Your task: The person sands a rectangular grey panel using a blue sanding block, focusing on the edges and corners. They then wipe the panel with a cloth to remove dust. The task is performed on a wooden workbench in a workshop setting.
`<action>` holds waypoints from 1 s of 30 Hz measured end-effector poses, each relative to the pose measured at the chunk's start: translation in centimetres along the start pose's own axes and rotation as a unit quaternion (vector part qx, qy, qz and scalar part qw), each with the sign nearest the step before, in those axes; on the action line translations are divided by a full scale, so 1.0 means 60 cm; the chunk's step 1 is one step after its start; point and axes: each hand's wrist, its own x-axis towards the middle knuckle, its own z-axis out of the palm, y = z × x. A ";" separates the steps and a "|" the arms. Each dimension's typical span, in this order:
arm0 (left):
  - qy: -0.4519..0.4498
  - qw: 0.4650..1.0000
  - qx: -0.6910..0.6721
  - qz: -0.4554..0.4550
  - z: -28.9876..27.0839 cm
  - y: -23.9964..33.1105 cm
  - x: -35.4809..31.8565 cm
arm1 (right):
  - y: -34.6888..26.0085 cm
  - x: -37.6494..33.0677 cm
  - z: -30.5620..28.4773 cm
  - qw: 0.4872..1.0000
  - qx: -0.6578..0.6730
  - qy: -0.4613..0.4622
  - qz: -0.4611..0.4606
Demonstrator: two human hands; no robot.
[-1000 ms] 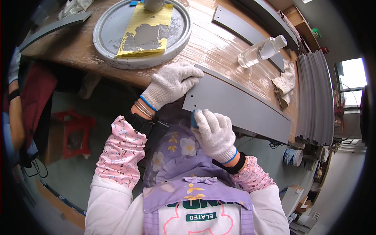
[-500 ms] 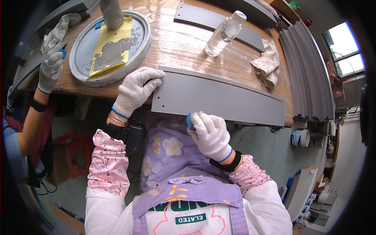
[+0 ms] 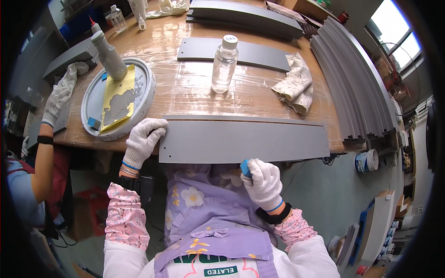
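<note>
A long grey panel (image 3: 245,141) lies along the near edge of the table, with a narrow brown strip showing by its far edge and small dark holes at its left end. My left hand (image 3: 144,141), in a white knit glove, is closed on the panel's left end, thumb and fingers pinching it. My right hand (image 3: 263,183), gloved too, pinches a small blue block (image 3: 245,167) at the panel's near edge. Whether the block touches that edge I cannot tell. Beyond the panel stands a clear capped bottle (image 3: 225,67) of colourless liquid.
Left, a round lid (image 3: 150,95) holds a yellow sheet (image 3: 121,104) smeared with grey paste, a bottle (image 3: 110,58) and blue blocks. A co-worker's gloved hand (image 3: 55,104) is beside it. A crumpled cloth (image 3: 296,85), another panel (image 3: 259,55) and stacked grey panels (image 3: 352,88) lie beyond.
My right hand has slid rightward along the panel's near edge with the blue block. My left hand keeps its grip. The co-worker's blue block has left their hand; one now lies on the lid.
</note>
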 end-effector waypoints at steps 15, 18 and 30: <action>-0.031 0.998 -0.049 -0.004 0.006 0.172 0.001 | 0.035 0.102 -0.110 0.392 0.786 -0.011 0.477; -0.090 0.992 -0.093 0.010 0.039 0.242 0.001 | -0.023 0.167 -0.068 0.335 0.839 -0.126 0.409; -0.005 0.985 -0.098 -0.140 0.030 0.148 -0.009 | 0.125 0.289 -0.025 0.604 0.627 -0.139 0.472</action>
